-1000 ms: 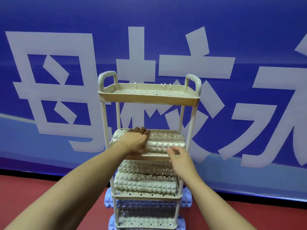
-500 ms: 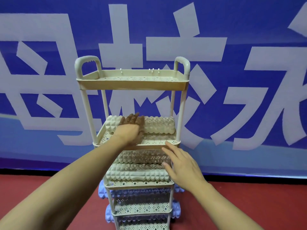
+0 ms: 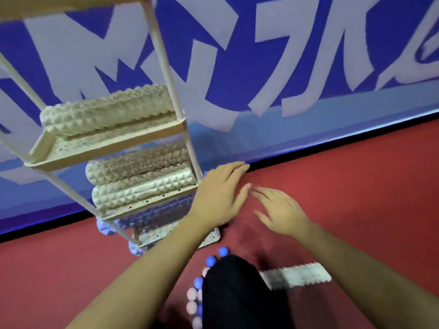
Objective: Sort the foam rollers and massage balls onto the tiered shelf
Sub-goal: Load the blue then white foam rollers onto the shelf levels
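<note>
The tiered shelf [image 3: 111, 143] stands on the floor [image 3: 356, 198] against the banner wall [image 3: 308, 55], at the left. One foam roller [image 3: 107, 110] lies along the back of an upper tier; two rollers [image 3: 140, 176] lie side by side on the tier below. In front of the shelf, massage balls [image 3: 210, 261] lie in a cluster on the floor. To their right lies another roller [image 3: 297, 276].

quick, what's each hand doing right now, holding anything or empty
Left hand: open, fingers straight, holding nothing, beside the shelf.
Right hand: open, fingers spread, holding nothing, above the red floor.
</note>
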Demonstrator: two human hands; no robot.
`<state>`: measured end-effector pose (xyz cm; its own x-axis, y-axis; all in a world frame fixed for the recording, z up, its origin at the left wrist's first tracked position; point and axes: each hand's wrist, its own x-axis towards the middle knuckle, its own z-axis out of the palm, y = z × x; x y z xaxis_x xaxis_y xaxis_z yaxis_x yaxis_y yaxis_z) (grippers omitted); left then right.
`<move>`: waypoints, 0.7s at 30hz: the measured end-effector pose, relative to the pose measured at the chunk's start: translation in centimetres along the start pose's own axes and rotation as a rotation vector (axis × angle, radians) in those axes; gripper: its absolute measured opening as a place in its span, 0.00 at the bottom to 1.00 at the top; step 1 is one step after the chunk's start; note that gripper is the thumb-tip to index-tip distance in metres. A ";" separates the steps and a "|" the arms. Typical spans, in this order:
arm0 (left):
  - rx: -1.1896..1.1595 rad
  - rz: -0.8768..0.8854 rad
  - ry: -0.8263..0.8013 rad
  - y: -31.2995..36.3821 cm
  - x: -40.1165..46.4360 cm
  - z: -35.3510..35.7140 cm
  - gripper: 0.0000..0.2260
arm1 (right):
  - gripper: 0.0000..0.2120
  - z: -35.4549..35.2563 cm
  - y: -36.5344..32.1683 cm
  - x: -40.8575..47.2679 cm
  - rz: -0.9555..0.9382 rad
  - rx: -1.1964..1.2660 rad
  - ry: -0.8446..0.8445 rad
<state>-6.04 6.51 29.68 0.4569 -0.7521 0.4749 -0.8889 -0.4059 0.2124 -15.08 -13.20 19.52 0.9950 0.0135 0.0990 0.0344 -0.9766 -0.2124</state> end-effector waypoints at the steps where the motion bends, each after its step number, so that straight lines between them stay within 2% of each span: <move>1: -0.049 -0.032 -0.062 1.4 0.2 2.6 0.22 | 0.28 1.2 1.4 -1.4 0.037 0.023 -0.031; 6: -0.194 -0.211 -0.414 6.6 0.5 14.8 0.28 | 0.30 7.9 7.0 -8.1 0.254 0.043 -0.260; 10: -0.294 -0.388 -0.641 8.0 -0.1 21.9 0.27 | 0.33 14.2 10.6 -12.0 0.354 0.116 -0.492; 14: -0.356 -0.486 -0.706 7.8 -1.3 25.5 0.27 | 0.38 20.2 13.8 -13.3 0.375 0.154 -0.610; 17: -0.322 -0.462 -0.734 6.7 -0.5 26.8 0.26 | 0.37 24.2 15.0 -13.7 0.316 0.164 -0.653; 21: -0.331 -0.428 -0.693 5.9 1.9 26.8 0.27 | 0.35 28.5 15.8 -14.2 0.333 0.165 -0.735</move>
<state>-9.53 -11.23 8.94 0.5748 -0.7593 -0.3051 -0.5514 -0.6349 0.5412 -25.99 -22.70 -12.93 0.7613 -0.0779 -0.6437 -0.3167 -0.9110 -0.2643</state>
